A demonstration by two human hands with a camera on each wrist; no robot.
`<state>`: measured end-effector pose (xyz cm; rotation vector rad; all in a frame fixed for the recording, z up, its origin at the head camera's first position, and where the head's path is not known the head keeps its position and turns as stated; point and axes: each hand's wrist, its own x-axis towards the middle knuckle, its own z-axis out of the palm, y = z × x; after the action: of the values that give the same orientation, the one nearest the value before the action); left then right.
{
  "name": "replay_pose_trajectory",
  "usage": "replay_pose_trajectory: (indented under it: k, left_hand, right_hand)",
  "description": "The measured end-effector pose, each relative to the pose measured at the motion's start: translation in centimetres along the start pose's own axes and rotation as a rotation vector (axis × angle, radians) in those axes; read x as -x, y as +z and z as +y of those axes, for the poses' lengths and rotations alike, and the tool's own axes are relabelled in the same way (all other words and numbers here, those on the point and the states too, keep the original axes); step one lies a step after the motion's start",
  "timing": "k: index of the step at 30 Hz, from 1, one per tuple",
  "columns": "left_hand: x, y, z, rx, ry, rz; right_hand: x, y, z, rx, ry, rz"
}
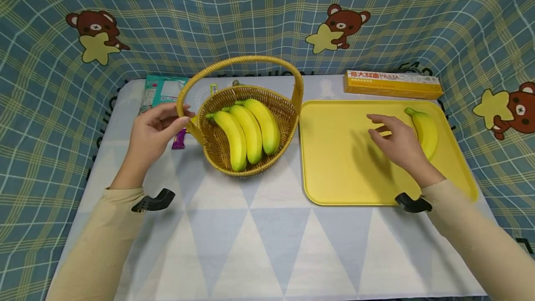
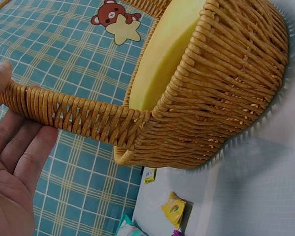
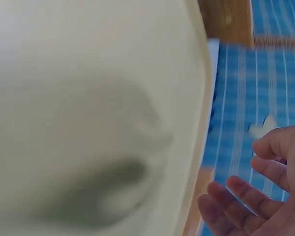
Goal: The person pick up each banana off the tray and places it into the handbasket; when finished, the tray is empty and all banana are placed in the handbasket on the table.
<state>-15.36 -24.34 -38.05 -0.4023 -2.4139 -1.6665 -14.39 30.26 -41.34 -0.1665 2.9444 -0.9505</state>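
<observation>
On the left, my left hand (image 1: 151, 130) grips the side of the arched handle of a wicker basket (image 1: 284, 154). In the left wrist view the thumb lies on one side of that handle (image 2: 88, 115) and the fingers on the other. Three bananas (image 1: 251, 129) lie side by side in the basket. My right hand (image 1: 400, 142) hovers over a yellow tray (image 1: 330, 152), its fingers loosely bent and holding nothing. Just right of it, another banana (image 1: 427, 131) lies on the tray, partly hidden by the hand.
Behind the tray lies an orange pasta box (image 1: 388, 85). A teal-and-white packet (image 1: 167, 88) sits at the back left, with a small purple-wrapped item (image 1: 179, 139) beside the basket. Plaid cloth walls (image 1: 209, 17) rise around the table.
</observation>
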Motion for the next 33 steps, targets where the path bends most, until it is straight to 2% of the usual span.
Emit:
replay_pose_trajectory:
  k: [4, 9, 14, 17, 20, 27, 30, 33]
  left_hand:
    - [0.0, 0.0, 0.1, -0.005, -0.005, -0.002]
    - [0.0, 0.0, 0.1, -0.013, -0.008, 0.002]
    - [0.0, 0.0, 0.1, -0.025, -0.007, 0.006]
    - [0.0, 0.0, 0.1, -0.031, -0.014, 0.005]
    - [0.0, 0.0, 0.2, -0.028, -0.018, 0.006]
    - [0.0, 0.0, 0.2, -0.011, -0.001, -0.001]
    - [0.0, 0.0, 0.1, -0.003, 0.011, -0.006]
    - [0.0, 0.0, 0.1, -0.008, 0.012, -0.004]
  right_hand:
    - [0.4, -1.5, 3.0, 0.017, 0.089, -0.001]
    - [0.7, -3.0, 6.3, 0.060, 0.158, 0.045]
    - [1.0, -4.3, 8.9, 0.071, 0.236, 0.103]
    - [1.2, -4.8, 10.1, 0.067, 0.273, 0.110]
    - [1.3, -5.3, 10.9, 0.072, 0.298, 0.072]
    - [1.5, -6.6, 11.7, 0.057, 0.407, -0.127]
    - [1.3, -6.7, 11.8, 0.041, 0.415, -0.152]
    - [1.2, -6.6, 11.5, 0.041, 0.407, -0.140]
